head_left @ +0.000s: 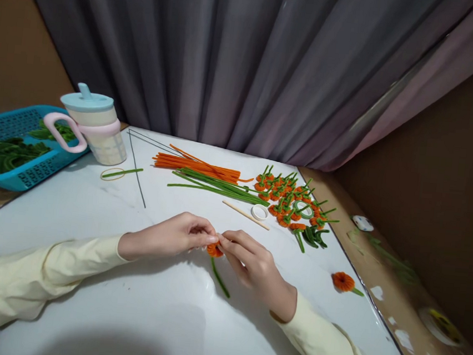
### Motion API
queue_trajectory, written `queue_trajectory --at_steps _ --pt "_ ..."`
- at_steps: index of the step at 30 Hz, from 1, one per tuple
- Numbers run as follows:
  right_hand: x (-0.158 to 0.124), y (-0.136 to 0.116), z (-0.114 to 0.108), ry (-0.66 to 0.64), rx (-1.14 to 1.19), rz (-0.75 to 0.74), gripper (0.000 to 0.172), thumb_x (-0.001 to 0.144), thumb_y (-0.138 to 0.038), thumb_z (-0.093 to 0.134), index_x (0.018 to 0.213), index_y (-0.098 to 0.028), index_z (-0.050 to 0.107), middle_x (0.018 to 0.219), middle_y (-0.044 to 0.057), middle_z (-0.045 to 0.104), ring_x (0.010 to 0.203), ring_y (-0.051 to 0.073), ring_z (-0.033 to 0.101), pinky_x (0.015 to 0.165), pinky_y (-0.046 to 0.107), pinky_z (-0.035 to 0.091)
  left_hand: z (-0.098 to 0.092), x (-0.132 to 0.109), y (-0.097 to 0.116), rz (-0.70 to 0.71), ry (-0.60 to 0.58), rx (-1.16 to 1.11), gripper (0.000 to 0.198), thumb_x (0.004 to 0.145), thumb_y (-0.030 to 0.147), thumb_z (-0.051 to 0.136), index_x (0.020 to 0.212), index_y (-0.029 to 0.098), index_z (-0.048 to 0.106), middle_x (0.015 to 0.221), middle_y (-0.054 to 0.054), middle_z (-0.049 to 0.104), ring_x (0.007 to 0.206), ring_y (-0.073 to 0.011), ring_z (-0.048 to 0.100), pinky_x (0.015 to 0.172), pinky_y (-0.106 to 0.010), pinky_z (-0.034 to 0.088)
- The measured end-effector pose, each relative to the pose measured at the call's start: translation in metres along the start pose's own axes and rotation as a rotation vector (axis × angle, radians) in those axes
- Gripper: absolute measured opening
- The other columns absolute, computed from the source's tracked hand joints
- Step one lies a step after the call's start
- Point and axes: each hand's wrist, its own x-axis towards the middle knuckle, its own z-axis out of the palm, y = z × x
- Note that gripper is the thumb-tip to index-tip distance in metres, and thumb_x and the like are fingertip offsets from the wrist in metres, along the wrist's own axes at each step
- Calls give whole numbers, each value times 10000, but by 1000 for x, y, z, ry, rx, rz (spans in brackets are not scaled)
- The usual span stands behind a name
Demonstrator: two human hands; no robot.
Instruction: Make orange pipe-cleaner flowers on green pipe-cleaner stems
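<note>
The left hand [178, 234] and right hand [253, 262] are pinching with fingertips [211, 239] close together, while 2 cream-sleeved forearms [80, 260] are slanting inward from opposite sides.

Grey curtain [231, 60] hangs in folds behind white table [49, 215]; lidded cup [99, 129] (pale-blue top [87, 102], pink handle [49, 127]) stands at left; white scraps [404, 340] litter brown surface [396, 299], right.

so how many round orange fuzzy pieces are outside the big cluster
2: the held piece, between the left hand and right hand; the loose piece, on the white table, far right. More could be hidden behind the hands.
</note>
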Motion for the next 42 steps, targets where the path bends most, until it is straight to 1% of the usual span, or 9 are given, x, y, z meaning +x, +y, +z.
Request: queue_trajectory --at_steps 6,9,14,21,28,30,32,36,42 --pt "24 13 -7 143 49 170 150 907 -179 538 858 -170 679 858 62 655 759 160 626 689 266 518 1 8 -9 249 369 41 262 806 379 599 979 184 618 940 -39 652 830 -175 584 663 -243 448" --pt "38 16 -6 161 100 220 158 889 -220 569 811 -179 700 842 51 660 755 166 629 689 276 510 1 8 -9 312 466 19 221 814 340 605 963 178 625 942 -43 667 838 -174 606 710 -260 464" --pt "53 15 -2 162 115 166 169 888 -237 565 809 -178 702 833 50 652 722 159 622 651 262 500 -1 5 -5 384 563 -28 158 832 292 591 864 161 674 862 -33 688 800 -156 614 726 -241 465" --pt "50 13 6 169 123 101 200 918 -220 504 904 -152 691 867 86 623 759 165 601 679 271 503 0 3 2 237 522 -123 152 813 259 591 765 151 688 793 -22 701 755 -157 625 687 -220 474" --pt "55 18 -10 20 336 256 194 908 -307 551 967 -205 705 949 65 646 850 183 609 733 291 495 -5 2 4 224 483 -151 200 815 325 585 813 155 691 862 -37 704 847 -188 621 751 -255 467" --pt "56 22 -16 5 436 302 220 896 -351 569 1016 -215 692 973 65 644 837 181 613 704 284 505 -9 1 6 213 457 -162 208 805 334 600 880 155 674 872 -39 694 808 -173 613 703 -248 465" --pt "56 25 -19 4 526 347 233 873 -369 599 1010 -205 692 953 63 643 793 168 615 687 274 511 -13 0 9 166 430 -185 256 795 345 614 975 163 621 816 -23 676 668 -133 579 558 -212 432" --pt "54 26 -20 -27 736 441 180 815 -332 677 894 -172 693 836 37 647 707 135 606 673 253 510 -20 -3 14 98 277 -201 271 796 382 612 952 171 543 703 3 636 505 -83 460 390 -154 293" --pt "54 21 -21 -133 924 498 234 760 -339 730 850 -141 645 822 28 613 693 117 595 647 241 510 -23 -5 15 102 104 -216 281 782 376 628 942 172 517 729 -6 645 534 -102 501 390 -156 384"
